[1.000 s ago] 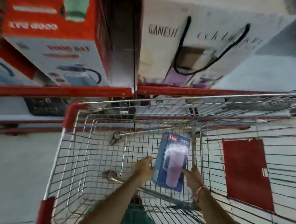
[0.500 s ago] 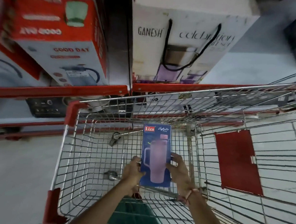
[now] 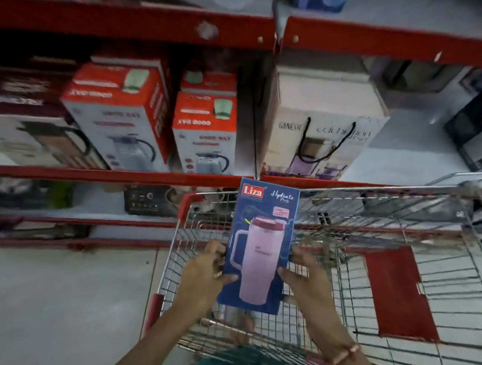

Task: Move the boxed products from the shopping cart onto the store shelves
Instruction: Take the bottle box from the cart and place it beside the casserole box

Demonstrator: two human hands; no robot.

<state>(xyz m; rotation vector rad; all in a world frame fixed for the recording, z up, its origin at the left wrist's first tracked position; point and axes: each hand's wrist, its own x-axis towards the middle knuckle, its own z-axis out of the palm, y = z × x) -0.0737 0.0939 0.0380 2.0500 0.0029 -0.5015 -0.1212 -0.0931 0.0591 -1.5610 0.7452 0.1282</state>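
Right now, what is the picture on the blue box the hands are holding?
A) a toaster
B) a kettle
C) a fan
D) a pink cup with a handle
D: the blue box, held by the left hand and the right hand above the shopping cart, shows a tall pink cup with a handle and a dark red lid.

Both arms are reaching forward from the bottom of the frame toward the middle. The left hand (image 3: 202,271) is gripping the left edge of a blue box (image 3: 261,246), thumb on its front. The right hand (image 3: 308,284) is gripping the right edge, fingers spread. A thread band is sitting on the right wrist.
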